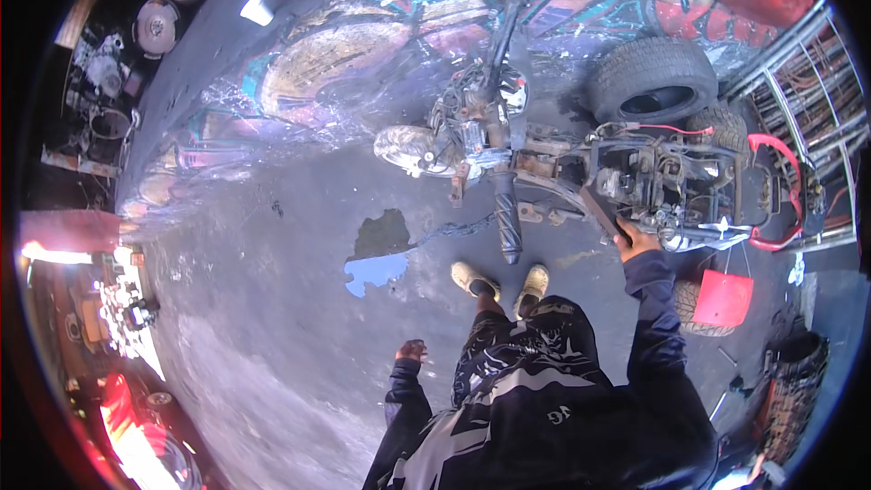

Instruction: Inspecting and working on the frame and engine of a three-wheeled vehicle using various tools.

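A stripped motorcycle (535, 163) stands in front of me, its frame and engine parts bare and its front wheel pointing left. On the right, my right hand (638, 242) is closed around a dark rail of the motorcycle frame (601, 216), beside the exposed wiring and metal parts. The near handlebar grip (507, 218) points toward my feet, with no hand on it. My left hand (413, 350) hangs low at my left side, away from the motorcycle. Its fingers are curled, and nothing shows in them.
A large tyre (653, 82) lies beyond the motorcycle, near a metal rack (807, 91). At right are a red panel (723, 298) and another tyre (794, 399). A dark, partly blue puddle (376, 254) marks the floor. Engine parts (104, 73) line the left; a white cup (257, 9) stands farther off.
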`<control>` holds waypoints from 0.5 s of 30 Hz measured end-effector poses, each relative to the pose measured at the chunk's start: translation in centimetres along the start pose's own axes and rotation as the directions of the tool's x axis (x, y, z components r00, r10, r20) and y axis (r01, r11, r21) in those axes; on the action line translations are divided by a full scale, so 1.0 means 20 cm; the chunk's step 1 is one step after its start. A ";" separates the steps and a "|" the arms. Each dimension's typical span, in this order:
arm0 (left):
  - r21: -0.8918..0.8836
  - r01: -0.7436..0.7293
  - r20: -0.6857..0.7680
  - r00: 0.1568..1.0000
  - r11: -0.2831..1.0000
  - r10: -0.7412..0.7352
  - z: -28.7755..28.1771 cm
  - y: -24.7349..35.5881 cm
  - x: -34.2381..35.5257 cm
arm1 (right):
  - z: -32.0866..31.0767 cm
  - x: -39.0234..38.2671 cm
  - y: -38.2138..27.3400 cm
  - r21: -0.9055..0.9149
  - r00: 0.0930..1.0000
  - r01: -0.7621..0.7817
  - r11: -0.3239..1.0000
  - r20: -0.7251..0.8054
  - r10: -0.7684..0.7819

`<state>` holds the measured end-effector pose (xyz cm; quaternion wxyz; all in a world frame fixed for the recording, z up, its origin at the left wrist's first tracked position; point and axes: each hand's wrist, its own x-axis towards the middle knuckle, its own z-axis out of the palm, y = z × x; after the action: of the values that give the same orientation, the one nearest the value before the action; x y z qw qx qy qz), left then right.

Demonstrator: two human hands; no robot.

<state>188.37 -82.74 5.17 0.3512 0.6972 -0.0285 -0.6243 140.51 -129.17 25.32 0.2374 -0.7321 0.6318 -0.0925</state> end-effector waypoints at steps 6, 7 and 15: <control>0.390 0.252 -0.039 0.966 0.886 -0.257 0.09 -0.17 -0.03 | 0.81 -0.62 0.90 -0.108 0.833 -0.466 0.878 0.281 0.477; 0.369 0.291 -0.023 0.952 0.882 -0.305 0.18 -0.08 -0.10 | 0.91 -0.87 1.21 -0.089 0.777 -0.498 0.863 0.396 0.489; 0.169 0.459 0.419 0.768 0.872 -0.485 -0.14 -0.22 0.01 | 0.77 -1.69 1.22 -0.224 0.295 -0.884 0.411 0.413 0.861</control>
<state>189.08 -78.31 2.71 0.1470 0.5283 0.0495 -0.8347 119.46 -95.01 6.15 0.4105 -0.2630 0.8459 0.2160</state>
